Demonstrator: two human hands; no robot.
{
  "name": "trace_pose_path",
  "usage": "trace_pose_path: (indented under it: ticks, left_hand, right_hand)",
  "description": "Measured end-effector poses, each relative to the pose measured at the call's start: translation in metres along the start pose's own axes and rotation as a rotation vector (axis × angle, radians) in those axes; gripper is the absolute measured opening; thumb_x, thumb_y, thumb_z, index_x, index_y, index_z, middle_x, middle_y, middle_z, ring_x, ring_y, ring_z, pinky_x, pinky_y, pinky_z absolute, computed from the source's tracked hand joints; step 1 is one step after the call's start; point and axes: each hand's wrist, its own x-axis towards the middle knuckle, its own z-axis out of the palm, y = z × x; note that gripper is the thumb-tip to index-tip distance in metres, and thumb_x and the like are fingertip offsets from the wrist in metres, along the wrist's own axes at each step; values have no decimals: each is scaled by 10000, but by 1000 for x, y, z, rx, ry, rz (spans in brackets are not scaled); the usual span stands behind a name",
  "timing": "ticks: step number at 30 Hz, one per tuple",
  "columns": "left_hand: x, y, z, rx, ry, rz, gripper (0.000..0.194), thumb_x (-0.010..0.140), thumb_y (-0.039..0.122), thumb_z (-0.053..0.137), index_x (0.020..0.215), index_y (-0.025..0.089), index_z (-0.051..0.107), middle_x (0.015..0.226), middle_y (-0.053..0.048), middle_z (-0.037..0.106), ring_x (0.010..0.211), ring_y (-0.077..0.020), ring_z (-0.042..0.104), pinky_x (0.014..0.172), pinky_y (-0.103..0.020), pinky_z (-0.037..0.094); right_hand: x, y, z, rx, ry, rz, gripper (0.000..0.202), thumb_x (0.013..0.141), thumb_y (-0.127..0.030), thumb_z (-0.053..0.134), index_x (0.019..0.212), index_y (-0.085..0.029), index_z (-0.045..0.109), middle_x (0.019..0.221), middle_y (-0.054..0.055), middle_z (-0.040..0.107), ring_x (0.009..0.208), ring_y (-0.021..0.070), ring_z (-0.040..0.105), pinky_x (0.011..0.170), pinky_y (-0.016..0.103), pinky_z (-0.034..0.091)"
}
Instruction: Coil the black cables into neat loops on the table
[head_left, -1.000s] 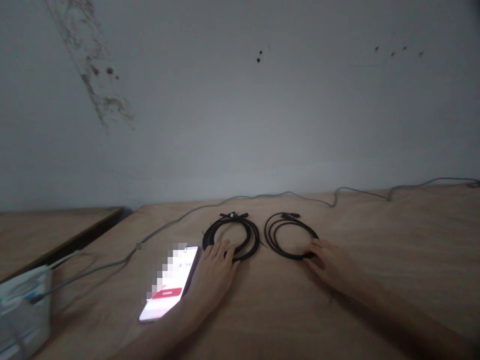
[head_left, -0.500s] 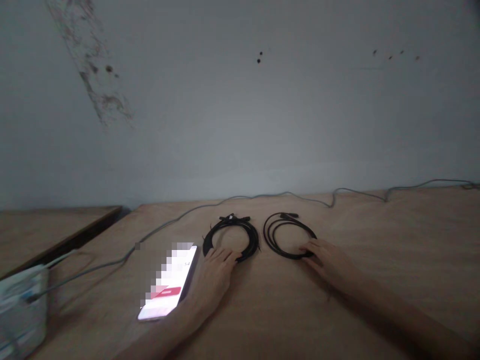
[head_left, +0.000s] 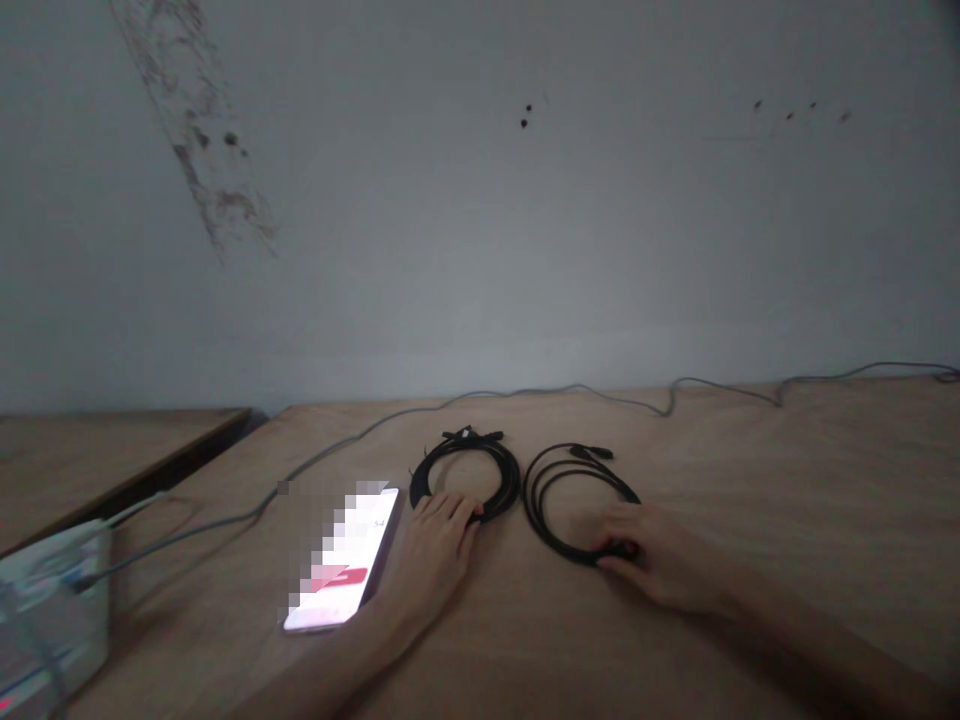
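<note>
Two coils of black cable lie side by side on the wooden table. My left hand (head_left: 442,540) rests at the near edge of the thicker left coil (head_left: 511,478), its fingers curled over the strands. At the top of that coil, connector ends (head_left: 472,435) show. My right hand (head_left: 649,555) pinches the near right side of the looser right coil (head_left: 534,505) between thumb and fingers. A dark plug end (head_left: 591,453) lies at that coil's far side. The strands under both hands are partly hidden.
A lit phone (head_left: 349,560) lies left of my left hand. A white box-like device (head_left: 60,620) with cords stands at the lower left. From it a grey cable (head_left: 330,452) runs along the back of the table (head_left: 540,640), below the wall (head_left: 480,250).
My right hand has drawn the near side of the right coil toward me, and its loops are now spread wider. My left hand stays on the left coil. The view has shifted slightly.
</note>
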Motion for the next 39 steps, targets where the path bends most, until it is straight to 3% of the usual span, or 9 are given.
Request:
trace_pose_path:
  ticks: [3,5,7,11,15,20,28,33,39]
  left_hand:
    - [0,0,1,-2,2,-12,147,983,149,550,1063,206,659,1055,-60,715,976,-279,630,873,-434,465]
    - [0,0,2,-3,2,-11,153,981,139,553,1063,211,659,1053,-55,717,980,-276,633,869,-424,459]
    - [0,-1,3,-7,6,-7,165,976,128,555,1070,216,659,1058,-51,718,984,-273,635,862,-411,456]
    - [-1,-1,4,-12,18,3,158,972,137,561,1065,217,661,1056,-47,716,958,-270,636,843,-405,455]
    - [-1,0,3,-7,24,14,163,956,116,574,1060,207,661,1045,-54,712,965,-274,634,837,-403,453]
    - [-1,1,2,11,24,24,164,960,107,574,1053,216,654,1028,-48,712,960,-271,631,846,-408,447]
    - [0,2,3,30,23,34,213,974,77,506,1059,209,650,1054,-58,705,986,-268,618,867,-415,451]
    - [1,5,-3,-7,21,36,184,971,108,516,1067,205,639,1081,-65,697,1020,-271,600,893,-423,447]
    - [1,16,-17,-104,28,114,149,1022,247,496,1005,214,641,1028,-55,674,967,-247,598,883,-398,441]
  right_hand:
    - [-5,-14,-3,100,-63,-66,160,915,-362,626,945,-248,734,803,10,711,722,171,635,689,290,450]
    - [-5,-15,-3,102,-8,-28,207,942,-368,586,869,-237,729,755,14,699,716,174,636,697,295,458]
    - [-1,-7,-1,41,131,67,252,965,-360,535,848,-223,712,812,45,712,790,200,652,742,318,483]
    - [9,19,6,-129,291,255,319,962,-410,535,1144,-201,693,1150,124,713,1070,282,642,957,421,490]
    - [13,28,8,-238,205,342,417,932,-386,570,1269,-163,669,1212,153,705,1141,323,625,1018,460,470]
    - [14,14,-1,-175,150,335,346,832,-224,584,1137,-221,746,1106,105,751,1055,291,676,935,389,511]
    - [10,2,-6,-56,149,305,353,733,-220,661,1067,-199,776,916,74,743,818,237,672,764,333,512]
    - [6,-16,-5,159,66,167,305,831,-421,690,1048,-235,795,875,63,753,740,223,659,672,317,499]
    - [11,-14,-23,187,82,343,311,931,-402,541,910,-223,794,747,51,754,643,190,619,540,269,423]
